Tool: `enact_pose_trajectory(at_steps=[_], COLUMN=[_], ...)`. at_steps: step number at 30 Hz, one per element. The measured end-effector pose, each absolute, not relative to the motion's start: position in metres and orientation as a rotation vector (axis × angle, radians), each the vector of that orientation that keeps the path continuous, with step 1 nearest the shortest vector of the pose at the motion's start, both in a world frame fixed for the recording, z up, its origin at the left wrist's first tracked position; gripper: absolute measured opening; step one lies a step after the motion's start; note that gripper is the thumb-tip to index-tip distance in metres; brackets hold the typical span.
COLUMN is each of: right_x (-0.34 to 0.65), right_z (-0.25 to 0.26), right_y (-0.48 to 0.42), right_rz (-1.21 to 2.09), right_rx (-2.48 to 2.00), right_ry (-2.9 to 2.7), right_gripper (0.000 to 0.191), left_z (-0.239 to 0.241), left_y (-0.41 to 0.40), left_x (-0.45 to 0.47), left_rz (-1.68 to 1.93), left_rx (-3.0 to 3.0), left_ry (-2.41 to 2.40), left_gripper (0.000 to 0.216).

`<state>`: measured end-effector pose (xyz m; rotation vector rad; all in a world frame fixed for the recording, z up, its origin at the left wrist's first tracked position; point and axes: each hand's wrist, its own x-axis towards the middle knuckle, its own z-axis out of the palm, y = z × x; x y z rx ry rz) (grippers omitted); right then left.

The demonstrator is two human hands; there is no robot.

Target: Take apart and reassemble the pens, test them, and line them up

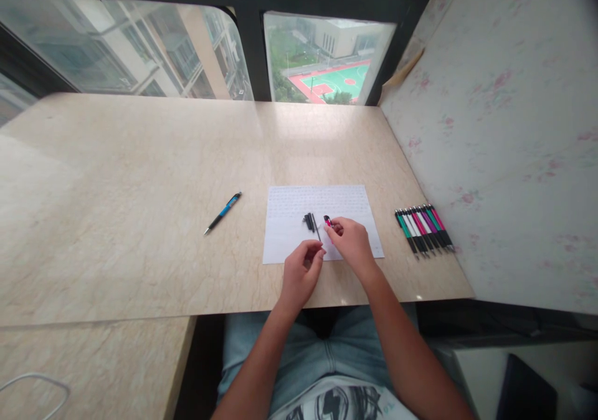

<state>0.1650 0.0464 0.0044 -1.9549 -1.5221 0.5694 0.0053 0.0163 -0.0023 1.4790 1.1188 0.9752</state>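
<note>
My right hand (351,243) is closed in a pinch around a pink pen barrel (327,222) with a dark clip end, above the sheet of paper (280,239). Close to the paper's near edge, my left hand (301,272) has thumb and fingertips together on the lower end of a thin dark pen refill (319,233). Small black pen parts (309,222) lie side by side on the paper, just beyond my left fingertips. Handwritten lines cover the upper part of the sheet.
A blue and black pen (223,213) lies left of the paper. Several pens (423,230) in green, white, pink and purple form a row at the right, beside the papered wall (514,158). The stone counter (140,220) meets a window behind. A white cable (37,376) rests lower left.
</note>
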Motion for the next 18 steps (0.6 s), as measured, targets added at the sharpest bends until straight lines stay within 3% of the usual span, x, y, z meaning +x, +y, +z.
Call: enact_pose_trajectory(at_steps=[8, 18], right_x=[0.161, 0.169], right_z=[0.003, -0.002], right_y=[0.061, 0.052], right_rz=[0.312, 0.276], right_rx=[-2.083, -2.063], right_ry=[-1.749, -1.712], right_gripper=[0.015, 0.014], left_z=[-0.007, -0.006], left_y=[0.016, 0.016], left_x=[0.004, 0.005], left_rz=[0.986, 0.986], left_rx=[1.444, 1.426], left_ry=[1.087, 1.081], left_gripper=[0.018, 0.018])
